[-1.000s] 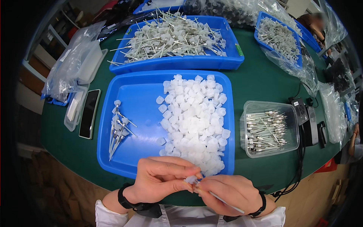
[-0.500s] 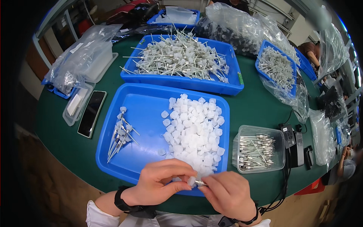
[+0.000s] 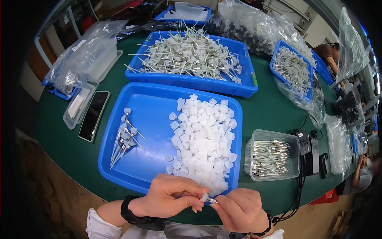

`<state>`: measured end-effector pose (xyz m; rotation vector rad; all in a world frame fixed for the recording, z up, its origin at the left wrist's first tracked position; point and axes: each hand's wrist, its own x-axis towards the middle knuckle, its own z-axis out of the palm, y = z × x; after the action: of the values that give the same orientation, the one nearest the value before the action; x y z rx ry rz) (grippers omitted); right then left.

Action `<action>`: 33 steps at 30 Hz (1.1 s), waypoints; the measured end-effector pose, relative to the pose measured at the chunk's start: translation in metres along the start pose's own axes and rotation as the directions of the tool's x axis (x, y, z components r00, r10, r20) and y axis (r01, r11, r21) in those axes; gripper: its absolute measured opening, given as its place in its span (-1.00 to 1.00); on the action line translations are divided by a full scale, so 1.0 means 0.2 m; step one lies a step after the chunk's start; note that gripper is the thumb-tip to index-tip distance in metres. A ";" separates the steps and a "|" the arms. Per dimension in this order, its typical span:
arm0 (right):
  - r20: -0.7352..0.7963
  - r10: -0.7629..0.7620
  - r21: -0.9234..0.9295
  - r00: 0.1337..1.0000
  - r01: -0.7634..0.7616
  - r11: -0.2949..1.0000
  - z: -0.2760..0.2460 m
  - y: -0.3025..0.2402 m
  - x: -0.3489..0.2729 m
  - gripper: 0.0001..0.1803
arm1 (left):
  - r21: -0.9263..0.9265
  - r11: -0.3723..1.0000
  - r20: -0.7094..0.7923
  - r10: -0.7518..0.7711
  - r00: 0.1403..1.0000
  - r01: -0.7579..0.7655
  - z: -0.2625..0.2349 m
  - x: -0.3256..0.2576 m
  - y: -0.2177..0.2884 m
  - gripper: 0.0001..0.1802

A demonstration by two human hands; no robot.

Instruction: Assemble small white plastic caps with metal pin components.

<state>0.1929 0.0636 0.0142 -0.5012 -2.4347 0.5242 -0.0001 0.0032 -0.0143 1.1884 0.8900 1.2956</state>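
Observation:
My left hand point(image 3: 169, 196) pinches a translucent white plastic cap point(image 3: 204, 197) between thumb and fingertips. My right hand point(image 3: 243, 208) grips a thin metal-tipped rod point(image 3: 213, 200), whose silvery end meets the cap; most of the rod is hidden by my fingers. Both hands are above the near edge of a shallow blue tray point(image 3: 153, 113). A thick heap of loose white caps point(image 3: 205, 139) fills the tray's right half. On its left side lies a small bunch of capped rods point(image 3: 125, 139).
Behind stands a blue bin point(image 3: 183, 75) heaped with capped rods. A clear box point(image 3: 274, 159) of bare rods is at the right, beside black devices with cables point(image 3: 304, 143). A phone point(image 3: 94, 116) lies left. Plastic bags point(image 3: 85, 51) and another filled blue bin point(image 3: 292, 69) sit farther off.
My hands have shifted slightly down and right, and the joint of cap and rod is now more exposed. The view has moved a little; both hands keep their grip.

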 end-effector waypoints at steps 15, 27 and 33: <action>0.032 -0.065 0.122 0.997 0.061 0.991 0.02 0.02 -0.01 -0.81 | 0.255 0.958 0.100 0.106 0.989 -0.128 -0.02 0.03 0.01 -0.78; -0.168 0.023 0.249 0.986 0.020 0.968 0.09 -0.01 -0.01 -0.76 | -0.241 0.968 0.066 0.081 0.995 -0.062 -0.01 0.01 0.01 -0.66; -0.234 0.072 -0.038 0.970 -0.083 0.996 0.06 -0.01 0.06 -0.54 | 0.265 0.912 -0.007 0.326 0.945 -0.313 -0.02 0.02 0.05 -0.73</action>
<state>0.1762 0.0636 0.0121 -0.6429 -2.2150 0.4152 -0.0053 0.0074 -0.0050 1.5651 0.9516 1.5080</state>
